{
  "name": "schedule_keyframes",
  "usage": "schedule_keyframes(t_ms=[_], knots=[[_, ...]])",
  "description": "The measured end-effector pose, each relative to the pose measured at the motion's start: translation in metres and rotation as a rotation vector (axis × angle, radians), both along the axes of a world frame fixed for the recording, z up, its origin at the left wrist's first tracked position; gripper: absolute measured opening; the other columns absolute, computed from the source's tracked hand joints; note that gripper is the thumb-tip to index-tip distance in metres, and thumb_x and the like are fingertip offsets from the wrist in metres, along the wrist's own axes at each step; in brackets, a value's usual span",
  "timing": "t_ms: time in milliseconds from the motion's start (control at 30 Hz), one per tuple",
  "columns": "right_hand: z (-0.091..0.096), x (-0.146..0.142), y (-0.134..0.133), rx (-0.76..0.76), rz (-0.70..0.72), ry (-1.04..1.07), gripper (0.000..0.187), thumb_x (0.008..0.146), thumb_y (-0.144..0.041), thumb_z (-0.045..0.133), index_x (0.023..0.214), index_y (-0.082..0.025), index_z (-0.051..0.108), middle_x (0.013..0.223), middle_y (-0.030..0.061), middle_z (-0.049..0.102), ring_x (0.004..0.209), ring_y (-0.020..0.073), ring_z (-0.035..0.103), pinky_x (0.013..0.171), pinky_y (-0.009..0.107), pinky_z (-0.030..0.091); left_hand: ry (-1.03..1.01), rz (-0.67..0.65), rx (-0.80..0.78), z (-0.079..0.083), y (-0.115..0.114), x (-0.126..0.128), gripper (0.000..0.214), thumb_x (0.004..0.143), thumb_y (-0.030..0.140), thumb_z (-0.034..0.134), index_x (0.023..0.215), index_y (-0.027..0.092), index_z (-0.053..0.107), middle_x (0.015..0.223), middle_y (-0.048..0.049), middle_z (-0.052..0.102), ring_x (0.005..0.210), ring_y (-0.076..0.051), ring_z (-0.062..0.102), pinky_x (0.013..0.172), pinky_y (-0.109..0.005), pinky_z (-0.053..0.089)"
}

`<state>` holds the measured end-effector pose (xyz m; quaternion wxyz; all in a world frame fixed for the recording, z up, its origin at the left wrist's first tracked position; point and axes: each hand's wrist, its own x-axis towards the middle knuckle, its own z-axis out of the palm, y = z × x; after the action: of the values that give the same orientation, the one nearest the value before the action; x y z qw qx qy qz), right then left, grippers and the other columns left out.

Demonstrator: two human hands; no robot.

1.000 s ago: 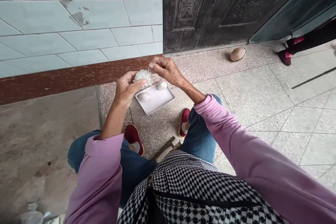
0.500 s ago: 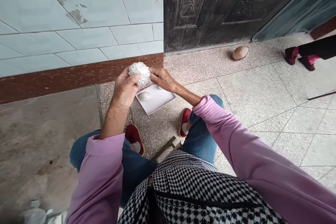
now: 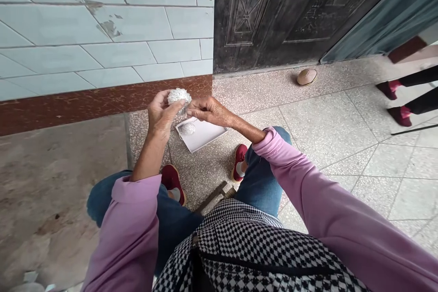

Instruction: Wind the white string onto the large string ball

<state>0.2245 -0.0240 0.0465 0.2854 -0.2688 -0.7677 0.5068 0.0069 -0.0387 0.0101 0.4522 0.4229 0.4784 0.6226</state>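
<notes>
From the lilac sleeves [image 3: 137, 219] we follow both forearms forward. The left hand [image 3: 162, 114] holds a white frilly ball [image 3: 179, 96] in the air, with the fingers [image 3: 158, 100] curled behind it and the thumb on its front. The right hand [image 3: 208, 110] meets it from the other side with its fingers drawn narrow, pinched on the ball's lower right part. If they also hold a thread, it is too small for us to tell.

We judge that the ball is very light and soft, and easy to crush. Its ruffled surface should not slip. A loose, cupped hold around the sides seems best to us, without pressing the frills.

Nearest to us is a black-and-white checked apron [image 3: 246, 246], then the blue jeans [image 3: 260, 182]. Two red shoes [image 3: 174, 182] stand on the speckled floor [image 3: 205, 169]. Beyond them a white tray [image 3: 208, 133] lies on the floor, just below the hands, with a smaller white ball [image 3: 188, 128] in it. Nothing stands between the hands and the tray.

At the floor's far edge rise a pale tiled wall [image 3: 102, 32] and a dark door [image 3: 290, 9]. A tan oval object [image 3: 306, 76] lies near the door. At the floor's right edge, well apart, we see another person's feet [image 3: 398, 114].
</notes>
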Motion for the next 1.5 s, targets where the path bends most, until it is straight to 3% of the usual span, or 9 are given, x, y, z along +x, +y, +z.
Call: schedule_keyframes(t_ms=[100, 300, 500, 633, 767, 1000, 1300, 1400, 1500], knots=[[0.017, 0.004, 0.002, -0.027, -0.102, 0.005, 0.063, 0.126, -0.071, 0.089, 0.091, -0.024, 0.067, 0.077, -0.0026, 0.051, 0.080, 0.0196, 0.045, 0.071, 0.033, 0.034, 0.023, -0.036, -0.016, 0.005, -0.006, 0.002, 0.054, 0.074, 0.045, 0.118, 0.113, 0.025, 0.086, 0.105, -0.0054, 0.088, 0.096, -0.026, 0.083, 0.085, -0.035, 0.069], [0.039, 0.007, 0.012, -0.016, -0.265, 0.029, 0.067, 0.124, -0.063, 0.090, 0.079, -0.025, 0.059, 0.078, -0.0015, 0.050, 0.082, 0.0178, 0.042, 0.074, 0.036, 0.036, 0.006, -0.295, -0.117, 0.012, -0.018, 0.004, 0.058, 0.081, 0.071, 0.117, 0.104, 0.024, 0.091, 0.098, -0.0105, 0.085, 0.086, -0.028, 0.078, 0.065, -0.033, 0.064], [0.039, 0.008, 0.019, -0.111, -0.318, 0.031, 0.069, 0.123, -0.061, 0.093, 0.077, -0.029, 0.052, 0.074, -0.0037, 0.042, 0.080, 0.0182, 0.041, 0.072, 0.038, 0.035, -0.035, -0.453, -0.145, 0.018, -0.024, 0.010, 0.065, 0.083, 0.085, 0.115, 0.095, 0.025, 0.090, 0.089, -0.0117, 0.081, 0.073, -0.026, 0.077, 0.052, -0.030, 0.061], [0.027, 0.009, 0.027, -0.170, -0.280, 0.051, 0.070, 0.124, -0.047, 0.097, 0.075, -0.028, 0.050, 0.072, -0.0063, 0.042, 0.078, 0.0154, 0.037, 0.071, 0.036, 0.032, -0.024, -0.482, -0.144, 0.021, -0.026, 0.008, 0.060, 0.078, 0.078, 0.118, 0.092, 0.027, 0.089, 0.085, -0.0101, 0.081, 0.068, -0.026, 0.078, 0.051, -0.032, 0.064], [0.005, 0.006, 0.034, -0.221, -0.256, 0.066, 0.054, 0.134, -0.032, 0.082, 0.086, -0.024, 0.058, 0.073, -0.0074, 0.047, 0.073, 0.0127, 0.037, 0.069, 0.033, 0.031, -0.140, -0.417, -0.115, 0.023, -0.020, 0.005, 0.059, 0.072, 0.061, 0.124, 0.107, 0.026, 0.091, 0.098, -0.0090, 0.087, 0.081, -0.026, 0.083, 0.065, -0.033, 0.072], [-0.028, 0.001, 0.038, -0.109, -0.167, 0.122, 0.062, 0.138, -0.061, 0.075, 0.092, -0.024, 0.056, 0.073, -0.0064, 0.055, 0.064, 0.0115, 0.041, 0.063, 0.026, 0.035, -0.201, -0.272, -0.119, 0.022, -0.013, 0.007, 0.054, 0.085, 0.050, 0.117, 0.122, 0.025, 0.087, 0.122, -0.0153, 0.089, 0.118, -0.039, 0.091, 0.085, -0.042, 0.080], [-0.021, -0.001, 0.016, -0.012, -0.012, -0.105, 0.044, 0.134, -0.020, 0.074, 0.091, -0.020, 0.064, 0.076, -0.0031, 0.062, 0.075, 0.0134, 0.053, 0.070, 0.026, 0.040, -0.177, -0.101, -0.022, 0.018, -0.005, -0.005, 0.065, 0.080, 0.065, 0.117, 0.112, 0.029, 0.074, 0.120, -0.0132, 0.085, 0.132, -0.041, 0.086, 0.100, -0.048, 0.078], [-0.020, 0.000, 0.011, -0.045, 0.127, -0.092, 0.043, 0.134, -0.024, 0.075, 0.093, -0.019, 0.066, 0.077, -0.0035, 0.062, 0.075, 0.0127, 0.054, 0.070, 0.025, 0.042, -0.144, -0.037, -0.015, 0.011, -0.001, -0.013, 0.071, 0.072, 0.064, 0.120, 0.117, 0.030, 0.076, 0.117, -0.0102, 0.086, 0.119, -0.035, 0.085, 0.096, -0.045, 0.075], [-0.015, 0.004, 0.015, -0.065, 0.200, 0.067, 0.044, 0.136, -0.049, 0.079, 0.104, -0.018, 0.072, 0.078, -0.0057, 0.060, 0.069, 0.0111, 0.051, 0.066, 0.023, 0.041, -0.049, -0.018, -0.033, 0.009, -0.003, -0.015, 0.067, 0.073, 0.060, 0.119, 0.116, 0.029, 0.078, 0.115, -0.0088, 0.088, 0.113, -0.033, 0.086, 0.090, -0.040, 0.072]])
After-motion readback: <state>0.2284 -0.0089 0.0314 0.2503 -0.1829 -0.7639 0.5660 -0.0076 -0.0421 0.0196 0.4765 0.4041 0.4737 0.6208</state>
